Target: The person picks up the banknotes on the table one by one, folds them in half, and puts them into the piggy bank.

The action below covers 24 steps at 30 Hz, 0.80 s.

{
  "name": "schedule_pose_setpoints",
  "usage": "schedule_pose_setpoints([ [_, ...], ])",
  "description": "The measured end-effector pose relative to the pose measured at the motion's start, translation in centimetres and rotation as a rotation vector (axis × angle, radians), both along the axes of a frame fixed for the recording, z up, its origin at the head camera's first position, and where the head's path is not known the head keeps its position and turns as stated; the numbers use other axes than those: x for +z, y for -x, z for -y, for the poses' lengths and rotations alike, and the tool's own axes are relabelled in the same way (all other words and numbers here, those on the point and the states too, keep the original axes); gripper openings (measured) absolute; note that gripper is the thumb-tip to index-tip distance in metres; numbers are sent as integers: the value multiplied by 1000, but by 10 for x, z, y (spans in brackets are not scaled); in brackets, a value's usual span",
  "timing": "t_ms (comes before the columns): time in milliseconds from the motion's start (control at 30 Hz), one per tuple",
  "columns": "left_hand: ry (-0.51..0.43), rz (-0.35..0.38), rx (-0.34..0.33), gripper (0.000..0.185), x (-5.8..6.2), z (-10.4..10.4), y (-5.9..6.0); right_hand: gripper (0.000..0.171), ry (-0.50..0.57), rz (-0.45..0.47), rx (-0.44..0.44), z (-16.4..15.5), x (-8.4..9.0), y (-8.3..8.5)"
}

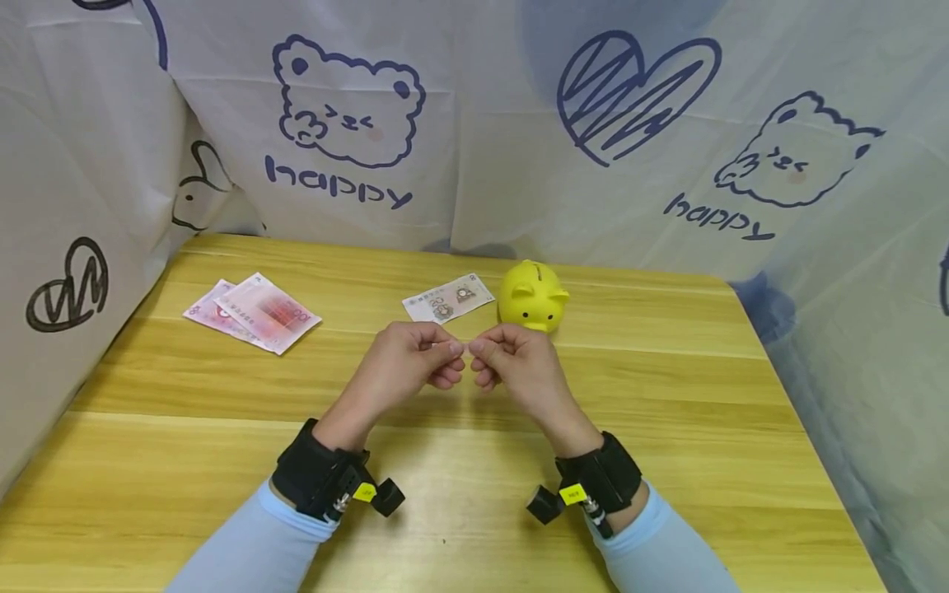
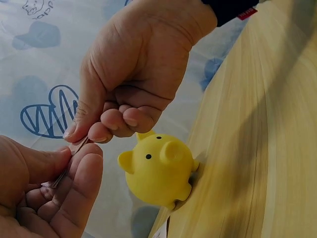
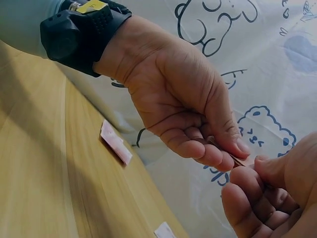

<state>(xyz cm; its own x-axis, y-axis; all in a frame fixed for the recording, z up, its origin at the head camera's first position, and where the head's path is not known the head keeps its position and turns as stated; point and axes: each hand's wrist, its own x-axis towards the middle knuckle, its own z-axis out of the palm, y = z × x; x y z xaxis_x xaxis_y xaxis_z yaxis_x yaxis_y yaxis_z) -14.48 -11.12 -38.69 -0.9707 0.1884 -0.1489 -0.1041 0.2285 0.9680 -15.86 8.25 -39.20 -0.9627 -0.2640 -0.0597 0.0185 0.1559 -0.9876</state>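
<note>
A: Why are both hands up off the table (image 1: 667, 461)?

B: They share 1 thin folded strip (image 2: 69, 161), probably a note, seen edge-on. The left hand (image 1: 404, 362) pinches one end between thumb and forefinger, the right hand (image 1: 519, 366) the other, remaining fingers curled under. Held in the air just in front of the pig (image 1: 532, 296), probably to keep the fold tight.

A: And around them?

B: A yellow wood table. 1 grey note (image 1: 448, 298) lies flat just left of the pig; 2 pink notes (image 1: 254, 313) overlap well apart at far left. White sheets (image 1: 474, 123) printed with bears, hearts and "happy" wall it in.
</note>
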Motion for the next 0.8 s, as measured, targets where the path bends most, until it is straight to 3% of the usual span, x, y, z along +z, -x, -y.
schedule_pose_setpoints([
  [333, -71, 31, -68, 23, 3, 0, -2, 15, -25, -34, -21, -5, 3, 1],
  [600, -21, -12, 58, 21, 3, 1, 0, 15, -29, -31, -43, -9, 5, 2],
  [800, 6, -30, 67, 19, 2, 1, -1, 14, -30, -47, -37, -9, 5, 2],
])
